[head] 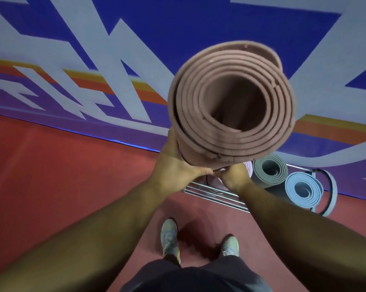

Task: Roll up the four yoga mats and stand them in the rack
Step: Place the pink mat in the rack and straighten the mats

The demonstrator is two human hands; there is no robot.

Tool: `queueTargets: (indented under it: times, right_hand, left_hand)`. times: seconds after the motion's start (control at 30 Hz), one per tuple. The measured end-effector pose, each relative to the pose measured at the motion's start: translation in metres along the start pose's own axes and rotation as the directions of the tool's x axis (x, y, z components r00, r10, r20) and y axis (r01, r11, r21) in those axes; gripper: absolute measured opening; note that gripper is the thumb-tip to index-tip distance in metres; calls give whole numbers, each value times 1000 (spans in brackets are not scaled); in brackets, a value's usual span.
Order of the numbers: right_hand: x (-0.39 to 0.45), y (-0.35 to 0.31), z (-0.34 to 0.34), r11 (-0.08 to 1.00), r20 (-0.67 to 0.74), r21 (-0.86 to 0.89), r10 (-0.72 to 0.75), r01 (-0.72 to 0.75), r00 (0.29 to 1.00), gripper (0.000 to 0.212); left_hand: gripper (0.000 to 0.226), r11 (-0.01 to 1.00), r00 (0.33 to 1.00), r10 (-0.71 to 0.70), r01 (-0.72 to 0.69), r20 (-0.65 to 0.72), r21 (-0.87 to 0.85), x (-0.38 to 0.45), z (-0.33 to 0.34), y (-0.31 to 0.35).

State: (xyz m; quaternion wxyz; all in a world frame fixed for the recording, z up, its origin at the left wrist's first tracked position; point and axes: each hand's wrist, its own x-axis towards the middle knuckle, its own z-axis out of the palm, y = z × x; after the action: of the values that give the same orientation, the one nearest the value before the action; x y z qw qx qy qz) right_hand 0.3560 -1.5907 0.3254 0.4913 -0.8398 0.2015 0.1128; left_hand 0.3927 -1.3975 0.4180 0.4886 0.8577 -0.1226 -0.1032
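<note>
Left hand [173,163] grips rolled pink yoga mat [230,102] from its left side; right hand [233,175] clasps its lower part; mat held upright above wire rack [215,197]; grey mat [269,172] and blue mat [303,190] stand racked.

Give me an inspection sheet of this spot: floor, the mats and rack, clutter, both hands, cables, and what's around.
Surface: red floor, bare where visible.
Job's things: rolled pink mat held upright above the metal rack; grey mat and light blue mat stand rolled in the rack; another pinkish roll shows partly behind the hands.
Clutter: nothing seen.
Grippers: left hand grips the pink mat's side; right hand holds it from below.
Cables: nothing seen; a dark-edged strap loop hangs by the light blue mat.
Surroundings: blue, white and orange wall mural; person's two shoes on the floor.
</note>
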Motion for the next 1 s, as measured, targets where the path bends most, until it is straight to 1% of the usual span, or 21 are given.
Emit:
queueTargets:
  times: [0.07,0.1,0.17,0.23,0.3,0.4,0.47,0.5,0.53,0.6,0.63,0.67,0.73,0.77,0.83,0.87,0.9,0.97,1.0]
  right_hand:
    - [6,3,-1,999,36,22,43,-43,998,55]
    - [9,2,-3,999,40,9,49,-49,998,58]
    - [12,1,-9,1000,17,2,29,-29,999,66]
    - [7,-7,-17,999,-3,50,4,-4,1000,73]
    - [5,-10,-22,996,-1,87,-14,14,1000,76]
    - [2,-9,-22,994,26,109,-29,26,999,81]
    - [4,-8,-19,995,76,102,-16,9,997,85]
    - [4,-9,-17,997,116,73,-1,-7,993,85]
    - [4,-10,-14,999,153,18,27,-30,988,80]
    - [3,-6,-5,983,217,-173,92,-54,972,57]
    - [1,1,-2,975,236,-219,95,-43,967,50]
    - [2,10,1,975,247,-219,87,-32,965,47]
    - [0,23,3,985,243,-164,84,-45,966,34]
    - [-1,26,3,986,216,-156,92,-59,972,30]
    - [-6,20,1,987,114,-117,123,-110,986,32]
    - [-9,15,-1,990,52,-25,141,-140,989,35]
    - [-12,7,-4,982,-1,114,155,-154,988,37]
    - [-16,-11,-16,914,-87,376,200,-154,976,38]
    - [-18,-22,-23,861,-101,485,231,-155,968,34]
  left_hand:
    - [99,998,999,-47,46,-6,-35,5,-3,11]
    - [105,998,999,-38,37,-12,-53,11,-5,17]
    - [113,999,1000,-9,8,-17,-44,25,-10,27]
    - [117,999,1000,10,-10,-7,-31,37,-14,30]
    - [121,999,1000,-11,12,11,-50,44,-16,28]
    - [121,993,999,-48,46,-9,-106,43,-13,15]
    - [116,993,998,-68,67,-3,-102,38,-7,1]
    - [115,991,996,-91,92,15,-92,34,-3,-9]
    - [113,990,992,-120,123,45,-73,29,1,-21]
    - [104,983,975,-181,183,125,1,20,10,-48]
    - [97,976,961,-216,212,174,44,16,14,-59]
    - [93,969,944,-246,238,219,64,13,18,-70]
    - [94,961,925,-277,269,262,64,9,23,-81]
    - [93,959,924,-281,277,260,53,8,24,-78]
    - [93,969,947,-235,245,221,-21,6,24,-64]
    - [96,975,960,-198,214,197,-65,6,22,-52]
    - [97,981,972,-147,168,184,-102,7,18,-37]
    - [90,972,987,-18,55,160,-229,15,10,-10]
    - [83,951,991,12,29,132,-309,18,6,4]
